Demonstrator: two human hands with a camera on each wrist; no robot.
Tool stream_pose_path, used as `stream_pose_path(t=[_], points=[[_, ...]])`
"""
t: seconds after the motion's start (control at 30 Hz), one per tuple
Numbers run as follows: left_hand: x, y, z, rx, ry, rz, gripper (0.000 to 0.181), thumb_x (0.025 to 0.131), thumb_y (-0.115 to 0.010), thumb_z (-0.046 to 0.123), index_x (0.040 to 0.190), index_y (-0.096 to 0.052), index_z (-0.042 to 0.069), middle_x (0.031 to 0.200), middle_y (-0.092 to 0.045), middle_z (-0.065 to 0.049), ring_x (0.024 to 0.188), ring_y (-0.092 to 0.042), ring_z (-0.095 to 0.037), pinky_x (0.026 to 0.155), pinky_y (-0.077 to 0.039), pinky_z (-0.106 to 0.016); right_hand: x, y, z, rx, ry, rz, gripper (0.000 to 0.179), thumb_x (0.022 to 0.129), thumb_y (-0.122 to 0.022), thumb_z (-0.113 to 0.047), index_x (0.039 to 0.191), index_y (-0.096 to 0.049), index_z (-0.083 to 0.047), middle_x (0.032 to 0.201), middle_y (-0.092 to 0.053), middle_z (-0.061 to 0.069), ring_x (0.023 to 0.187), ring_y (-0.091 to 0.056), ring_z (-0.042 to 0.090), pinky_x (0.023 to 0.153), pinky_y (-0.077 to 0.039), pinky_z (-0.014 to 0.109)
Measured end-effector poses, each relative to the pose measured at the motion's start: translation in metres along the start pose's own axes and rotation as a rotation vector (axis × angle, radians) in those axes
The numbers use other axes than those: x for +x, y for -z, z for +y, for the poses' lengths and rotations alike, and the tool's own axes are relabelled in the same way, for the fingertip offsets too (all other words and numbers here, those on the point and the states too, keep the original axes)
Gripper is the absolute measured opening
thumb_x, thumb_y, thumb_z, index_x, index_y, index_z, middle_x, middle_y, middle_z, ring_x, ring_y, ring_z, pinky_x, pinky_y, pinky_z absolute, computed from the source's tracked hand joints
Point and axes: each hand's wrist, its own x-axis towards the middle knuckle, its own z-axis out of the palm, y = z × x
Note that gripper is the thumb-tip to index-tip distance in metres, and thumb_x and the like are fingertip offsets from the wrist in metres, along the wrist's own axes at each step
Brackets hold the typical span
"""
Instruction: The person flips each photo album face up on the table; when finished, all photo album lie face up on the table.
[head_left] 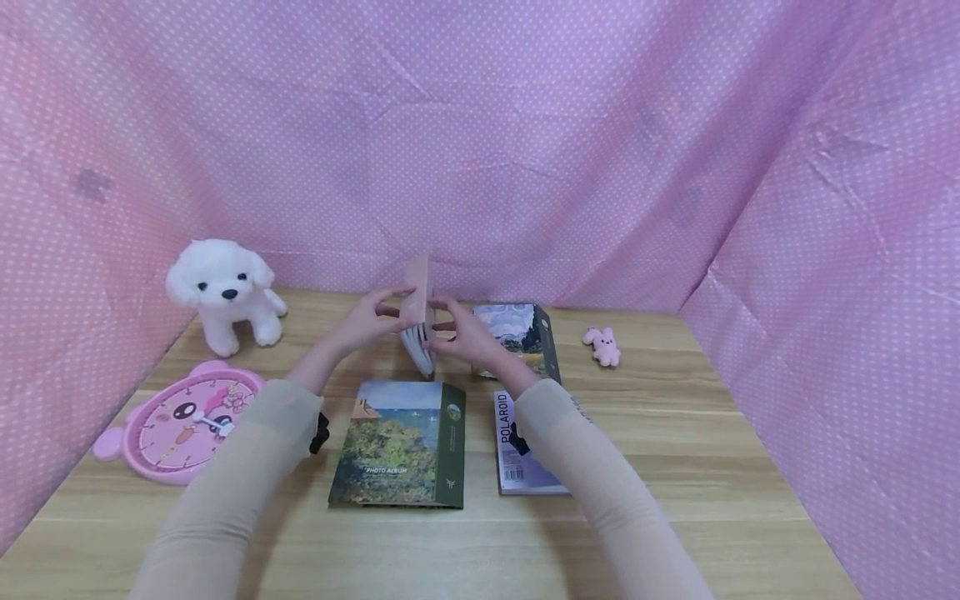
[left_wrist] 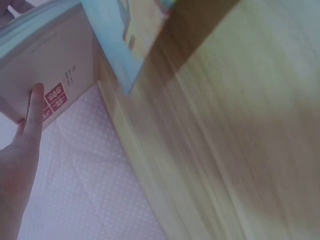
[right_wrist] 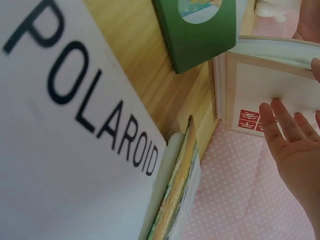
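Nr the back edge of the table, a pale-pink bk is held upright btwn L hand & R hand, straight fingers spread wide against its covers. Wood strip parts it from photo album in front; painted album sits nr on R. White pages, red emblem.

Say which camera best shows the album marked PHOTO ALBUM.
The head view: the album lies there uncovered, its landscape front and green strip both visible. The left wrist view catches only a corner of the front; the right wrist view, only part of the green strip with its round picture.
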Motion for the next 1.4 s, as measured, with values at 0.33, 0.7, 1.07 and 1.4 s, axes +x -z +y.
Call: stream_pose_path(t=[0.33,0.7,1.07,1.4], points=[[0.002,0.009,0.000,0.007,0.021,-0.027,0.075,0.087,-0.067,0.034,0.150,-0.027,0.021,0.148,-0.032,-0.021,0.119,-0.050,-0.040,0.087,-0.052,-0.048,0.000,-0.004,0.006,-0.058,0.023,-0.099,0.078,0.086,-0.070,-0.017,0.148,-0.023,-0.018,0.147,-0.035,0.015,0.123,-0.050,0.037,0.097,-0.048,0.046],[0.000,0.014,-0.008,0.008,0.058,-0.028,0.086,0.082,-0.071,0.042,0.151,-0.022,0.022,0.147,-0.030,-0.020,0.118,-0.051,-0.038,0.087,-0.052,-0.047,-0.005,-0.002,0.012,-0.176,-0.059,-0.199,0.076,0.088,-0.068,-0.021,0.149,-0.021,-0.026,0.146,-0.038,0.017,0.127,-0.047,0.035,0.103,-0.043,0.043],[-0.007,0.020,-0.022,-0.035,0.091,-0.065,0.082,0.086,-0.068,0.035,0.151,-0.020,0.025,0.149,-0.030,-0.020,0.122,-0.048,-0.039,0.095,-0.046,-0.052,-0.007,-0.001,0.015,-0.286,-0.103,-0.254,0.064,0.090,-0.066,-0.020,0.144,-0.033,-0.023,0.140,-0.047,0.014,0.126,-0.049,0.031,0.104,-0.042,0.042],[-0.015,0.028,-0.031,0.022,0.061,-0.092,0.083,0.085,-0.070,0.035,0.151,-0.022,0.021,0.157,-0.016,-0.012,0.126,-0.044,-0.044,0.099,-0.039,-0.060,-0.009,0.001,0.020,-0.397,-0.074,-0.273,0.058,0.089,-0.066,-0.020,0.141,-0.041,-0.018,0.141,-0.045,0.010,0.126,-0.049,0.027,0.106,-0.040,0.036]])
